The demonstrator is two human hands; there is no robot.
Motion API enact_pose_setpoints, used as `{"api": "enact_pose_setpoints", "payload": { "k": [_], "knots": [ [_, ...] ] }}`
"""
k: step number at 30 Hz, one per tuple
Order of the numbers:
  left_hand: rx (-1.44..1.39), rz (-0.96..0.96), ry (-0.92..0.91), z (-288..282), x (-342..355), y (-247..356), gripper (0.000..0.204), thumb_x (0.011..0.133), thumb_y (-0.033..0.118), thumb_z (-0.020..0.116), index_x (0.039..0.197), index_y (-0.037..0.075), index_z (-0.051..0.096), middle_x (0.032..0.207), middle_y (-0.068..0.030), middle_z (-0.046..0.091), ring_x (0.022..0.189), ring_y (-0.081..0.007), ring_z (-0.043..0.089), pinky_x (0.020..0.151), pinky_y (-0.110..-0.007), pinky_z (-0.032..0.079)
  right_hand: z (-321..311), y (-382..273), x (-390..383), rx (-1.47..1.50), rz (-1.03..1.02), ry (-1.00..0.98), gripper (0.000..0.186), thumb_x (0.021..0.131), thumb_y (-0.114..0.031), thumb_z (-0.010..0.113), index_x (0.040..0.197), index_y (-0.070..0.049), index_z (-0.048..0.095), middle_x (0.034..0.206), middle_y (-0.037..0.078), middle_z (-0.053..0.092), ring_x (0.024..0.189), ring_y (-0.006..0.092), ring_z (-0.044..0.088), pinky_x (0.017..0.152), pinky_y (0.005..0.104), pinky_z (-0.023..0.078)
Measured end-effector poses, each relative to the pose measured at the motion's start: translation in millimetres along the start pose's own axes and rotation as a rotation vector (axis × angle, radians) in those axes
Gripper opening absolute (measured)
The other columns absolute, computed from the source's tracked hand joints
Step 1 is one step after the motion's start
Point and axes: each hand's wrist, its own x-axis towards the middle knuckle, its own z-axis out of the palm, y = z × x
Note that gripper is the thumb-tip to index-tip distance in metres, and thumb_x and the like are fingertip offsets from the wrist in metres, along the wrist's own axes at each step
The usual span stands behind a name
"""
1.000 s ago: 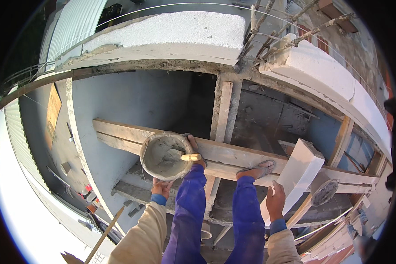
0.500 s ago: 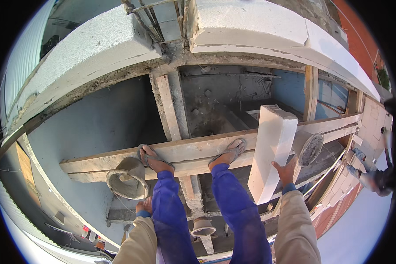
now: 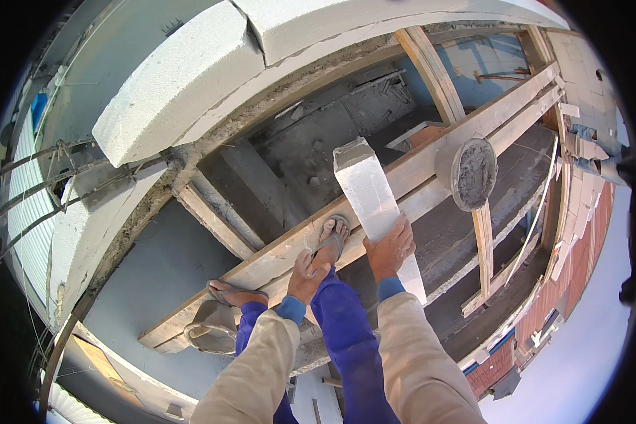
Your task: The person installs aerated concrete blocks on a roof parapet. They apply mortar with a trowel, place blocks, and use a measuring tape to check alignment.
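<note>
White block is lying crosswise over the wooden planks — long, pale and square-edged, its far end looking rougher and greyer; the right hand is gripping it across its width, thumb at the left edge, fingers over the right; the left hand is hovering empty, fingers loosely spread, near a sandalled foot. Both block ends are overhanging the planks — open space is showing beyond; a bucket of grey mix is sitting near its right side, a gap remaining between.
</note>
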Motion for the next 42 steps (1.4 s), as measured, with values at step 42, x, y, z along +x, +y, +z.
{"api": "enact_pose_setpoints", "payload": {
  "k": [42],
  "knots": [
    [0.857, -0.077, 0.751, -225.3, -242.2, 68.2, 0.078, 0.089, 0.041, 0.074, 0.143, -0.002, 0.037, 0.125, -0.0221, 0.067, 0.113, -0.0380, 0.067, 0.101, -0.044, 0.049, -35.6, 71.4, 19.5, -0.043, -0.048, -0.230, 0.111, 0.065, -0.033, 0.090, 0.151, -0.001, 0.027, 0.147, 0.015, 0.041, 0.133, 0.0353, 0.045, 0.103, 0.0588, 0.047]
  ]
}}
